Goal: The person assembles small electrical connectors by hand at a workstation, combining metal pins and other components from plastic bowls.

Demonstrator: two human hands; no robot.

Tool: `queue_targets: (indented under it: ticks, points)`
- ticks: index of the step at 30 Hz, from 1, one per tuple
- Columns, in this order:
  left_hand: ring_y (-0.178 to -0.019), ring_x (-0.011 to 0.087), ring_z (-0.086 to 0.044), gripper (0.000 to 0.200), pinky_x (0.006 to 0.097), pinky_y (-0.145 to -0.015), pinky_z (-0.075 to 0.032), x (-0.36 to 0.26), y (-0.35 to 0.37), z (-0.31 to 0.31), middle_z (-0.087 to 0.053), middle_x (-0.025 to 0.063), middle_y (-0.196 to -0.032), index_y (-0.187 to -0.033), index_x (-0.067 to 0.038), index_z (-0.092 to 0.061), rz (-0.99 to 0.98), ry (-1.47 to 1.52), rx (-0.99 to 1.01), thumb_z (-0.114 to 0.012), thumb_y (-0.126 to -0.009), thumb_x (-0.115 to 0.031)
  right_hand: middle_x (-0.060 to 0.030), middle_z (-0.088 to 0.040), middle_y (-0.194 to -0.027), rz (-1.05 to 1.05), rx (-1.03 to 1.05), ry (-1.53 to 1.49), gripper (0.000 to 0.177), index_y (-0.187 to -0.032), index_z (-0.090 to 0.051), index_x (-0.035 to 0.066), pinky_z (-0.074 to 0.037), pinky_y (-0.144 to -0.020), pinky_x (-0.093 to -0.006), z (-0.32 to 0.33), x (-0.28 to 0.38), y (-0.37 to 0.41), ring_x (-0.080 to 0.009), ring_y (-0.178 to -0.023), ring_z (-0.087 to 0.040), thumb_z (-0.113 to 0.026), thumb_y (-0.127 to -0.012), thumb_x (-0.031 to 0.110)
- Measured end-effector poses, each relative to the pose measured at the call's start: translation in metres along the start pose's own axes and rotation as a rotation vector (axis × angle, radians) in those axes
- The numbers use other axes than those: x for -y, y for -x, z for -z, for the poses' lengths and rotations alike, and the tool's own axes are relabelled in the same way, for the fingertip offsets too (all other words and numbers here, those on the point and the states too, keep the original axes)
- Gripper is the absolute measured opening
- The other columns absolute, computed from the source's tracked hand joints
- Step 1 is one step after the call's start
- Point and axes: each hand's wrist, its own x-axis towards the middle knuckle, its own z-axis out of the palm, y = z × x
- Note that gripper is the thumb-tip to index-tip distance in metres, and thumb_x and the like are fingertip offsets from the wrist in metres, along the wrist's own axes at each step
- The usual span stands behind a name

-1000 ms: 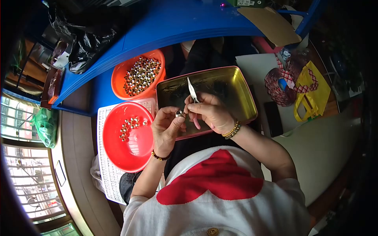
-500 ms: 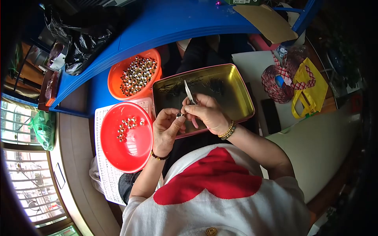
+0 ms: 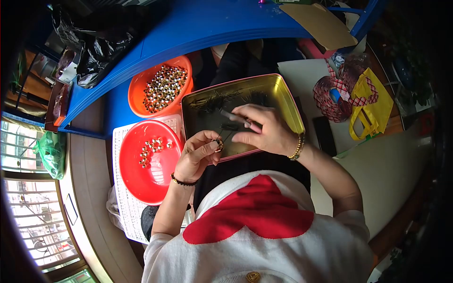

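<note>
My left hand [image 3: 198, 153] pinches a small shiny gold bead [image 3: 219, 145] between thumb and fingertips, over the near left corner of the metal tin. Thin dark strands stick up from the bead toward my other hand. My right hand [image 3: 269, 129] is wrapped around pink-handled scissors [image 3: 234, 117], smeared by motion, with the blades pointing up and left. Beneath both hands lies the rectangular tin [image 3: 293, 101], gold inside with a pink rim. Dark wiry strands [image 3: 214, 102] are heaped at its far side.
Left of the tin, a red bowl [image 3: 153, 181] holds several shiny beads and stands on a white plastic basket [image 3: 126, 212]. Behind it, an orange bowl [image 3: 137, 96] is full of beads. At right lie checked ribbon rolls [image 3: 328, 101] and a yellow bag [image 3: 377, 108]. A blue table [image 3: 212, 21] edges the far side.
My right hand has moved right, away from the bead, and the scissors have swung leftward. My left hand has shifted slightly left and down, still holding the bead; dark strands now show above it.
</note>
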Motion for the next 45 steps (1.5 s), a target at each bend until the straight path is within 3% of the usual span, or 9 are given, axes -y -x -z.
queue_targets:
  ticks: [2, 6, 16, 19, 24, 29, 34, 37, 45]
  points:
    - [-0.061, 0.0115, -0.058, 0.019, 0.0215, -0.053, -0.046, -0.001, -0.001, -0.001, -0.06, 0.0046, -0.079, -0.102, -0.001, -0.056, 0.034, -0.021, 0.026, -0.06, -0.085, -0.009, -0.0061, -0.063, -0.083, 0.243, 0.056, 0.098, 0.035, -0.089, -0.061, 0.005, -0.046, -0.065, -0.0303, 0.003, 0.001, -0.005, -0.0207, -0.071, -0.058, -0.079, -0.061, 0.017]
    - [-0.061, 0.0126, -0.059, 0.023, 0.0228, -0.052, -0.046, -0.006, -0.002, -0.008, -0.061, 0.0068, -0.078, -0.104, 0.003, -0.055, 0.077, -0.034, 0.115, -0.06, -0.085, -0.009, -0.0033, -0.061, -0.073, 0.314, 0.227, 0.189, 0.026, -0.082, -0.062, 0.006, -0.043, -0.073, -0.0342, -0.001, 0.002, -0.009, -0.0218, -0.072, -0.057, -0.076, -0.064, 0.019]
    - [-0.07, 0.0148, -0.061, 0.02, 0.0251, -0.061, -0.051, 0.014, 0.0, -0.01, -0.061, 0.0096, -0.088, -0.11, 0.0, -0.05, -0.094, 0.105, 0.103, -0.05, -0.091, -0.008, -0.005, -0.051, -0.056, 0.159, 0.157, 0.155, 0.011, -0.071, -0.055, 0.007, -0.041, -0.066, -0.0349, -0.009, 0.002, 0.002, -0.0238, -0.058, -0.054, -0.065, -0.072, 0.013]
    - [-0.071, 0.0137, -0.061, 0.019, 0.0243, -0.06, -0.051, 0.014, 0.005, -0.027, -0.061, 0.0078, -0.089, -0.11, -0.003, -0.051, -0.19, -0.145, -0.082, -0.048, -0.093, -0.009, -0.0045, -0.05, -0.056, 0.173, 0.121, 0.195, 0.008, -0.073, -0.056, 0.005, -0.039, -0.065, -0.0329, -0.008, 0.003, 0.003, -0.0221, -0.055, -0.052, -0.063, -0.071, 0.007]
    - [-0.07, 0.0082, -0.058, 0.018, 0.0224, -0.062, -0.05, 0.017, 0.002, -0.028, -0.058, 0.0048, -0.09, -0.107, -0.001, -0.051, -0.373, -0.56, -0.123, -0.052, -0.09, -0.003, -0.007, -0.049, -0.057, 0.172, 0.069, 0.172, 0.008, -0.074, -0.055, 0.004, -0.042, -0.063, -0.0346, -0.017, -0.002, 0.005, -0.0255, -0.057, -0.054, -0.062, -0.072, 0.007]
    - [-0.065, 0.005, -0.054, 0.011, 0.0191, -0.055, -0.048, 0.023, -0.003, -0.013, -0.054, 0.0036, -0.094, -0.101, 0.001, -0.052, -0.597, -0.882, -0.283, -0.05, -0.09, -0.002, -0.0109, -0.053, -0.067, -0.043, 0.021, 0.104, 0.008, -0.084, -0.054, 0.002, -0.043, -0.062, -0.0354, -0.016, 0.006, 0.006, -0.0265, -0.06, -0.056, -0.056, -0.078, 0.007]
    - [-0.052, 0.0066, -0.05, 0.01, 0.0164, -0.044, -0.039, 0.003, 0.005, -0.023, -0.058, 0.0044, -0.077, -0.092, -0.008, -0.051, -0.375, -0.28, -0.439, -0.044, -0.095, -0.015, -0.0124, -0.056, -0.083, -0.131, 0.123, 0.129, 0.014, -0.093, -0.054, 0.001, -0.045, -0.068, -0.0329, 0.007, 0.023, 0.015, -0.0246, -0.079, -0.057, -0.053, -0.081, 0.006]
    - [-0.049, 0.0092, -0.048, 0.011, 0.0196, -0.045, -0.04, 0.002, 0.001, -0.021, -0.06, 0.0075, -0.081, -0.092, -0.008, -0.051, -0.353, 0.004, -0.355, -0.043, -0.095, -0.016, -0.0127, -0.058, -0.092, 0.211, 0.12, 0.181, 0.023, -0.103, -0.058, 0.001, -0.045, -0.074, -0.0337, 0.012, 0.051, 0.015, -0.028, -0.084, -0.056, -0.056, -0.08, 0.005]
    - [-0.057, 0.0123, -0.053, 0.016, 0.0221, -0.046, -0.041, 0.009, -0.002, -0.03, -0.059, 0.0093, -0.083, -0.094, -0.004, -0.051, -0.355, 0.03, -0.325, -0.042, -0.095, -0.017, -0.0129, -0.061, -0.085, 0.004, 0.074, 0.294, 0.022, -0.103, -0.057, 0.0, -0.046, -0.072, -0.038, -0.01, 0.018, 0.027, -0.0295, -0.08, -0.057, -0.054, -0.083, 0.007]
